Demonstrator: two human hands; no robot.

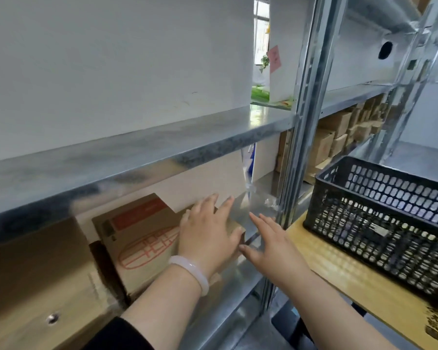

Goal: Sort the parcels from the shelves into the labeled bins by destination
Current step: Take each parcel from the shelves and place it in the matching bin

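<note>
A brown cardboard parcel (139, 238) with a red label and a red oval print stands on the lower metal shelf (238, 281). My left hand (208, 233) lies flat on its right top corner, fingers spread. My right hand (271, 243) is open just to the right of the parcel, fingers stretched toward its right edge, thumb close to the corner; whether it touches is unclear. A larger plain brown box (43, 281) stands to the left on the same shelf. A black perforated plastic basket (379, 218) sits on a wooden board at the right.
The upper metal shelf edge (137, 157) hangs just above the parcels. A metal upright (299, 122) separates this rack from another, where several brown boxes (339, 137) are stacked. The wooden board (339, 274) juts toward me below the basket.
</note>
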